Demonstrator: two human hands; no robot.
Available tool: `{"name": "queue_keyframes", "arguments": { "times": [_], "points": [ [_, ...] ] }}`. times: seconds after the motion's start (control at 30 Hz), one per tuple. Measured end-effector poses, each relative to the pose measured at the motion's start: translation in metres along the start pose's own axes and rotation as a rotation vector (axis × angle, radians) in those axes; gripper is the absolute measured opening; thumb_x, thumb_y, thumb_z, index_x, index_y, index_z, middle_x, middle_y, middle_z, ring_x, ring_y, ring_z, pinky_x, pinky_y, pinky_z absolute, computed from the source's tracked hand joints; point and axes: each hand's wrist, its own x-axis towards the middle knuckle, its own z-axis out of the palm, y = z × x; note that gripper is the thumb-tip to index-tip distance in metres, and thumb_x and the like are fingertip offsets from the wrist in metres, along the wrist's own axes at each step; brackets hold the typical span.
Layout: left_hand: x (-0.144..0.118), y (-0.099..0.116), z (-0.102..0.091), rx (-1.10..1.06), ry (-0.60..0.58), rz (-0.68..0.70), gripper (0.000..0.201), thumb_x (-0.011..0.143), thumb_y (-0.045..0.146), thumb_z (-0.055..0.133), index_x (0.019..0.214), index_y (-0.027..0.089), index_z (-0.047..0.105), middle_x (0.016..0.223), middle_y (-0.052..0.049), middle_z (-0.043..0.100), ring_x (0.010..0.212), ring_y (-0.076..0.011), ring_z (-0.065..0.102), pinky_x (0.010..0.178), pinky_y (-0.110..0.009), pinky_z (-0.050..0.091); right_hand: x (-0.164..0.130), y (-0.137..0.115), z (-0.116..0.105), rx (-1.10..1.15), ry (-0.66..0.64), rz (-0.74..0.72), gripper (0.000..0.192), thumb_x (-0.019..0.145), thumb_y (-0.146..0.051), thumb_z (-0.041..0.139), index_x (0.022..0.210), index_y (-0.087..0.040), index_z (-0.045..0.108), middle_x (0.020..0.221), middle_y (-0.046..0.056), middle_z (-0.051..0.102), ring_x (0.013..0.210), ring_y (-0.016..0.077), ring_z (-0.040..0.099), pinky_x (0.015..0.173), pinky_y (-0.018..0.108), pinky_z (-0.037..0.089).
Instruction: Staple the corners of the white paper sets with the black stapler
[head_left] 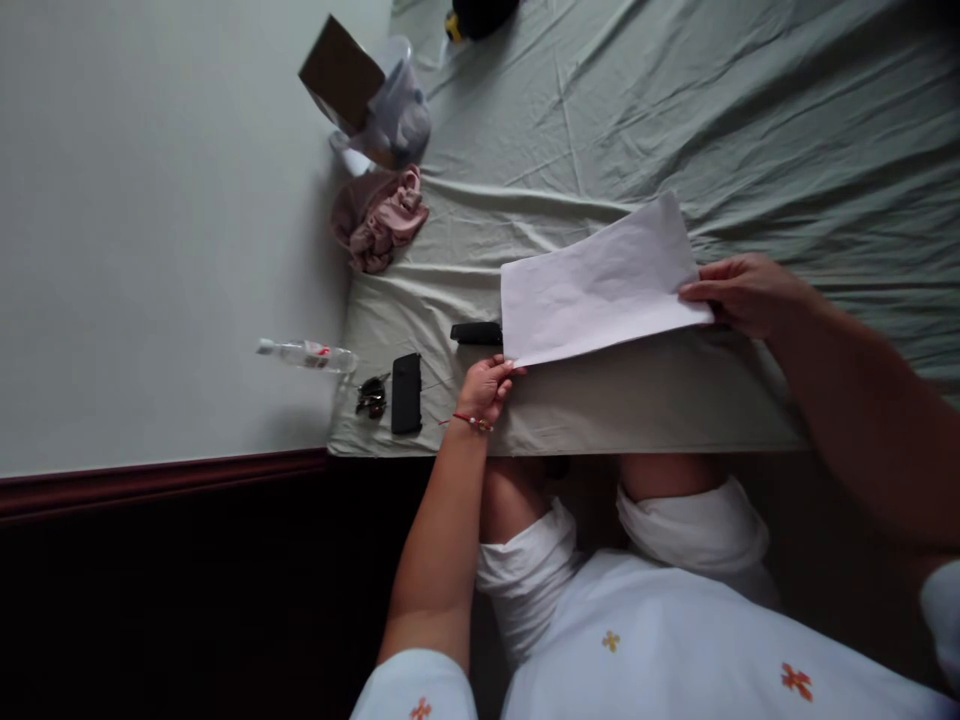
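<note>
A white sheet of paper (600,285) lies slightly lifted over the near edge of a bed covered in a pale green sheet (675,120). My left hand (486,388) pinches the paper's near left corner. My right hand (742,293) grips its right edge between thumb and fingers. A red thread bracelet circles my left wrist. A dark flat object (476,333) lies partly under the paper's left edge.
A black phone (406,393) and sunglasses (372,397) lie near the bed's left corner, beside a plastic bottle (306,352). Pink cloth (379,218), a plastic bag with a brown box (367,90) and a dark item (480,15) sit farther back. The wall is at left.
</note>
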Motion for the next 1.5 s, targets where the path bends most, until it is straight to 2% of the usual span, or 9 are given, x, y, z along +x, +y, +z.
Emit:
{"name": "queue_keyframes", "arguments": {
  "times": [0.27,0.4,0.5,0.6,0.7,0.83,1.03,1.27,1.5],
  "points": [
    [0.017,-0.004,0.004,0.069,0.131,0.048,0.01,0.077,0.012,0.066,0.078,0.016,0.057,0.065,-0.003,0.069,0.034,-0.0025,0.032,0.037,-0.018,0.018,-0.005,-0.001,0.009,0.036,0.002,-0.045,0.005,0.072,-0.008,0.071,0.074,-0.011,0.069,0.07,0.004,0.065,0.055,0.0081,0.054,0.048,0.019,0.043],
    [0.024,-0.008,-0.003,0.185,0.316,0.197,0.005,0.083,0.015,0.06,0.086,0.018,0.057,0.065,0.001,0.065,0.041,-0.0077,0.043,0.042,-0.02,0.03,-0.006,0.0,0.014,0.045,0.02,-0.077,0.003,0.071,-0.01,0.069,0.07,-0.012,0.067,0.065,0.003,0.062,0.05,0.0064,0.048,0.045,0.018,0.04],
    [0.025,-0.003,-0.014,0.293,0.507,0.374,0.016,0.083,0.011,0.059,0.096,0.02,0.061,0.088,-0.004,0.072,0.076,-0.0154,0.067,0.073,-0.027,0.054,-0.006,0.001,0.016,0.05,0.027,-0.106,0.004,0.07,-0.011,0.069,0.069,-0.013,0.065,0.064,0.002,0.06,0.05,0.0058,0.046,0.045,0.018,0.039],
    [0.03,0.005,-0.025,0.636,0.614,0.688,0.032,0.081,0.005,0.058,0.108,0.019,0.068,0.122,-0.013,0.073,0.123,-0.0255,0.065,0.115,-0.042,0.047,-0.006,0.002,0.018,0.05,0.031,-0.128,0.005,0.071,-0.011,0.068,0.068,-0.013,0.065,0.063,0.002,0.059,0.051,0.006,0.045,0.046,0.018,0.038],
    [0.041,0.012,-0.032,0.927,0.451,0.88,0.052,0.079,0.001,0.058,0.125,0.019,0.071,0.146,-0.013,0.066,0.147,-0.0287,0.051,0.13,-0.047,0.031,-0.006,0.003,0.018,0.051,0.036,-0.155,0.009,0.072,-0.011,0.07,0.067,-0.013,0.063,0.064,0.002,0.058,0.052,0.0056,0.045,0.048,0.019,0.04],
    [0.056,0.014,-0.037,0.966,0.248,0.855,0.064,0.078,-0.003,0.053,0.135,0.023,0.071,0.147,-0.008,0.068,0.147,-0.0248,0.054,0.131,-0.045,0.034,-0.008,0.002,0.018,0.057,0.032,-0.183,0.014,0.072,-0.014,0.073,0.069,-0.015,0.06,0.064,0.002,0.056,0.057,0.0065,0.047,0.051,0.018,0.043],
    [0.05,0.007,-0.039,1.001,0.242,0.894,0.06,0.085,0.001,0.054,0.138,0.022,0.071,0.147,-0.008,0.068,0.143,-0.0238,0.058,0.129,-0.044,0.038,-0.007,0.004,0.019,0.054,0.03,-0.182,0.013,0.071,-0.016,0.074,0.071,-0.015,0.061,0.063,0.002,0.056,0.058,0.0068,0.045,0.05,0.016,0.041],
    [0.037,0.003,-0.034,1.129,0.253,0.879,0.055,0.092,0.007,0.052,0.142,0.022,0.069,0.152,-0.01,0.064,0.147,-0.0282,0.054,0.129,-0.051,0.034,-0.006,0.002,0.019,0.034,0.058,-0.136,0.009,0.077,-0.012,0.067,0.07,-0.013,0.061,0.066,0.003,0.057,0.057,0.007,0.045,0.052,0.02,0.042],
    [0.037,-0.001,-0.03,1.176,0.251,0.864,0.063,0.089,0.004,0.05,0.147,0.023,0.064,0.157,-0.01,0.06,0.151,-0.0289,0.05,0.129,-0.053,0.032,-0.004,0.002,0.018,0.017,0.072,-0.124,0.01,0.077,-0.012,0.07,0.072,-0.014,0.061,0.067,0.002,0.057,0.059,0.0067,0.045,0.052,0.019,0.04]
  ]
}}
